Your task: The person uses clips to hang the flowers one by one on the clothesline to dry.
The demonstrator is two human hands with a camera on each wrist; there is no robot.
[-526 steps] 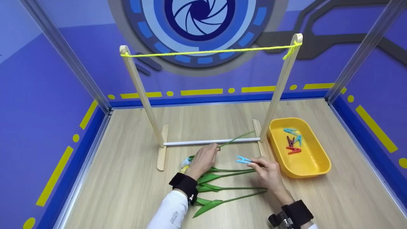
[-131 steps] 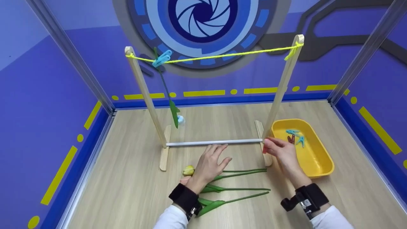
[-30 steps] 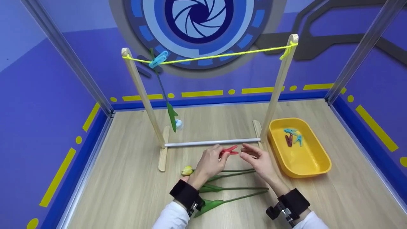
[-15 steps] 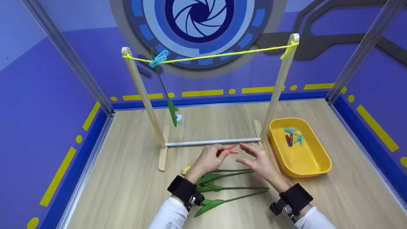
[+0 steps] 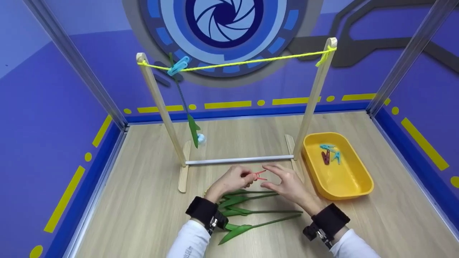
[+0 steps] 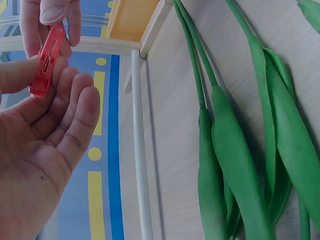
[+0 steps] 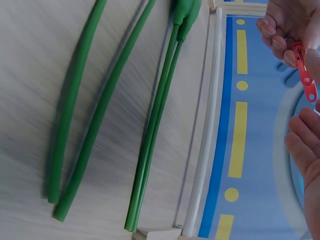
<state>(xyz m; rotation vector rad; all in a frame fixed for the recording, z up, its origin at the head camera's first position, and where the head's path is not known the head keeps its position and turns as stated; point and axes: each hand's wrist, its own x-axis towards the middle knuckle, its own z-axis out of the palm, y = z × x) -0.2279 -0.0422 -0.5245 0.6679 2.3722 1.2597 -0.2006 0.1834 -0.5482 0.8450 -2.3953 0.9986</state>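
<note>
The red clothespin [image 6: 46,69] has passed to the left hand [image 5: 233,178], which pinches it, while the right hand [image 5: 289,183], fingers parted, nears its free end, apparently mid-regrip.

held clothespin [image 6: 48,62]: red | cord [image 5: 236,63]: yellow | leaves [image 6: 232,140]: green | tray [image 5: 344,181]: yellow | tabletop [image 5: 143,208]: pale woodgrain

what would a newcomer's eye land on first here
Probably a bright yellow cord across the pale wooden frame, with a pale-blue flower hanging upside down from a turquoise plastic clothespin near its left end. Below, the left grip pinches a red plastic clothespin. A rounded yellow plastic tub sits right of the frame.
</note>
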